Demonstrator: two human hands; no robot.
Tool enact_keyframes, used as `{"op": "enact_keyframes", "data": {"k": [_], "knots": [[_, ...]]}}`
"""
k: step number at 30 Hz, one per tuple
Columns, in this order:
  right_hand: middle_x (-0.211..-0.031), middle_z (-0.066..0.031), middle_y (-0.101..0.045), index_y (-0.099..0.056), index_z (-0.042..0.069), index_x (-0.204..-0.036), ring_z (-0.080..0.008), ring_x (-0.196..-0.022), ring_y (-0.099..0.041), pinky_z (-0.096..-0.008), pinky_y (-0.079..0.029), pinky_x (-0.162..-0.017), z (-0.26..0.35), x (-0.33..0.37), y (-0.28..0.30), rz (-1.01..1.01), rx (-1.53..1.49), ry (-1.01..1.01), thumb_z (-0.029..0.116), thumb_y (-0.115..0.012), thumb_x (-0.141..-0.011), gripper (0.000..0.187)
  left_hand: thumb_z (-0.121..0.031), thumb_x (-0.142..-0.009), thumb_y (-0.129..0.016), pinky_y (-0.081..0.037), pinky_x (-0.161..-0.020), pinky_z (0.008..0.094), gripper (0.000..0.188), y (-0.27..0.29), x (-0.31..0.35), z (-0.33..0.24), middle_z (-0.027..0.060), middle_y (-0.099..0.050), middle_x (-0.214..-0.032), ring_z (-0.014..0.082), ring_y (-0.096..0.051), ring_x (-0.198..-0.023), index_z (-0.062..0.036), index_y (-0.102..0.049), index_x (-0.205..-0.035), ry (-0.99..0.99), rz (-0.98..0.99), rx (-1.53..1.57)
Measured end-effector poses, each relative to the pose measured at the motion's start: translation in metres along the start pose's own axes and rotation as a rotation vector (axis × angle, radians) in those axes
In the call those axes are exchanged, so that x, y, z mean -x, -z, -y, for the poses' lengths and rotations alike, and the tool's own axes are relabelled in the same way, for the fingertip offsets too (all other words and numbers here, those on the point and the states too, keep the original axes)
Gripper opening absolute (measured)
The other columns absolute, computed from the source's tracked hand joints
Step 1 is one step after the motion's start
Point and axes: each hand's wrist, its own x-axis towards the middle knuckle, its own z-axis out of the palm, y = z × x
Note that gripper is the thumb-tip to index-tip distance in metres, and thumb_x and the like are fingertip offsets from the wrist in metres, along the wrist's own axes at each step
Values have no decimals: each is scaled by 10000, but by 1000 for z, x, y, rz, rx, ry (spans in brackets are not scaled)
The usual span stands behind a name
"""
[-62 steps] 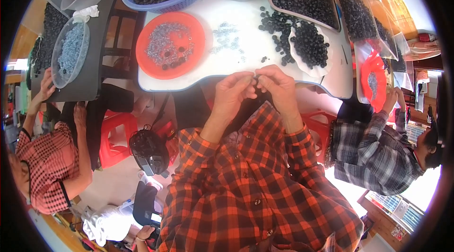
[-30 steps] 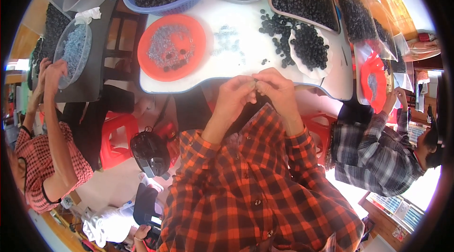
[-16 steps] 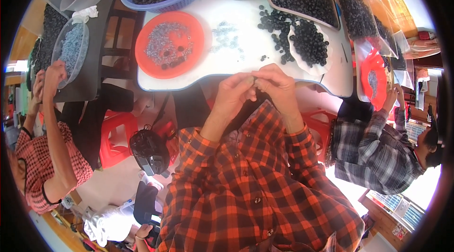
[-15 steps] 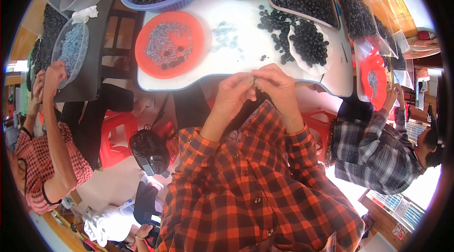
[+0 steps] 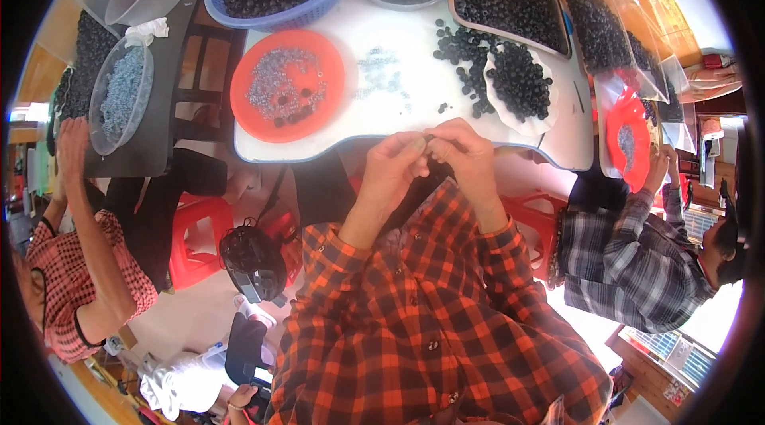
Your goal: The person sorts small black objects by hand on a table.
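Just past the table's near edge, my left hand (image 5: 394, 163) and my right hand (image 5: 464, 152) meet fingertip to fingertip. Both are closed in a pinch around a small dark piece (image 5: 429, 139), mostly hidden by the fingers. An orange-red plate (image 5: 247, 116) to the left holds small clear pieces, with several black round parts (image 5: 296, 115) at its near side. More clear pieces (image 5: 381, 72) are scattered on the white table (image 5: 335, 123). On the right, a white scalloped dish (image 5: 532, 120) is heaped with black round parts, and others lie loose beside it.
Along the back stand a blue basket (image 5: 291, 20), a round bowl (image 5: 398, 4) and a rectangular tray (image 5: 510, 44), all with black parts. A co-worker sits at the left by a clear tub (image 5: 102, 98); another sits at the right by a red dish (image 5: 629, 170). Red stools (image 5: 191, 243) flank me.
The whole view has shifted slightly, with the table lower in the picture. My hands keep their pinch. The left co-worker's hand has moved away from the clear tub.
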Motion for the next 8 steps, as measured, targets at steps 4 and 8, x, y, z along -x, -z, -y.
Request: {"op": "enact_keyframes", "data": {"k": [4,8], "knots": [[-929,-39,-632,-703,11,-1035,-77,-757,-595,-191,-474,-622,-12,-1,7,-29,-59,5,-10,-654,-880,165,-90,-959,-581,-584,-760,272,260,-2,0,-2,118,-669,-994,160,-664,-855,50,-603,-1178,-5,4,113],[-950,-34,-631,-711,31,-1058,-81,-738,-586,-193,-472,-631,-18,0,10,-35,-149,1,-4,-667,-871,195,-81,-967,-561,-577,-819,280,322,-4,0,-1,142,-651,-1092,202,-674,-943,46,-553,-1262,-8,-4,111]]}}
